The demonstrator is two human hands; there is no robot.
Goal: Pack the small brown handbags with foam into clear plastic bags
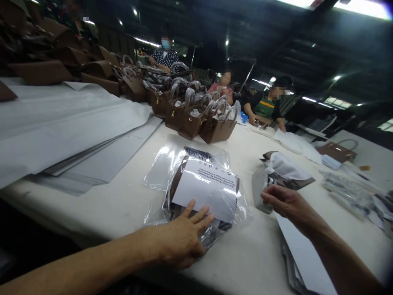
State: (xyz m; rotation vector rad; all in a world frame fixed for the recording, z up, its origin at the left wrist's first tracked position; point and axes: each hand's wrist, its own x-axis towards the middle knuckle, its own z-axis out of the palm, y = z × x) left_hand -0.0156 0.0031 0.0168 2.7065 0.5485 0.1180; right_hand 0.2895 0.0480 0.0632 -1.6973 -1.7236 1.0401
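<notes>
The left hand [183, 237] lies spread wide on a clear bag [210, 186] on the white table [245, 254]. The right hand [285, 201] is bent narrow by a gray packet [258, 186], but I cannot tell if it holds it

Dark ceiling [310, 45], bright strip lights [365, 7], wide white table [119, 209] below

The bare, tapering left forearm [101, 260] enters from 8 o'clock; the flat, palm-down left hand [182, 237] spreads its fingers towards 1. The bare right forearm [334, 248] enters from 4 o'clock, the curled right hand [284, 200] pointing towards 10.
</notes>
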